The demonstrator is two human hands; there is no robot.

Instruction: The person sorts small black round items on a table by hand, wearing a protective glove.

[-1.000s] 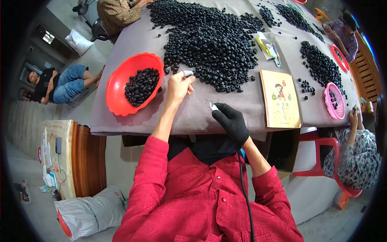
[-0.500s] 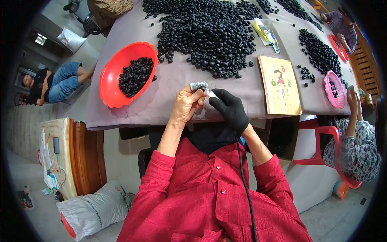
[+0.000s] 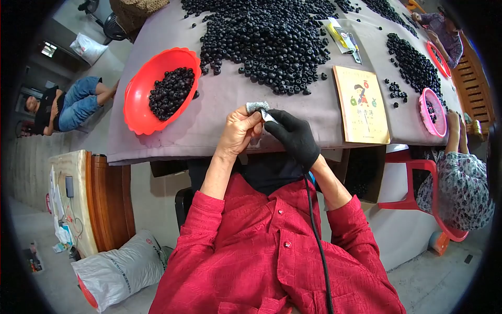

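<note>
My left hand (image 3: 238, 131) is closed in a pinch near the table's front edge, a silvery cover (image 3: 256, 107) over one fingertip. Between its fingers is a small round black piece, mostly hidden now. My right hand (image 3: 295, 137), in a black glove with a dark cord running down from the wrist, grips a small pale blade (image 3: 267, 117). The blade's tip meets the left fingertips. Beyond my hands lies a large heap of small black ring-like pieces (image 3: 261, 47). A red scalloped bowl (image 3: 137, 107), part filled with the same pieces, stands to the left.
A yellow booklet (image 3: 363, 123) lies right of my hands on the grey-covered table (image 3: 225, 144), with a packaged yellow-handled cutter (image 3: 341, 39) beyond. A pink basket (image 3: 441, 112) and another heap (image 3: 415, 65) are near two people on the right. Another person (image 3: 78, 104) sits at left.
The whole view has shifted slightly. My hands still meet at the blade; the black piece, visible before at the left fingertips, is now mostly covered.
</note>
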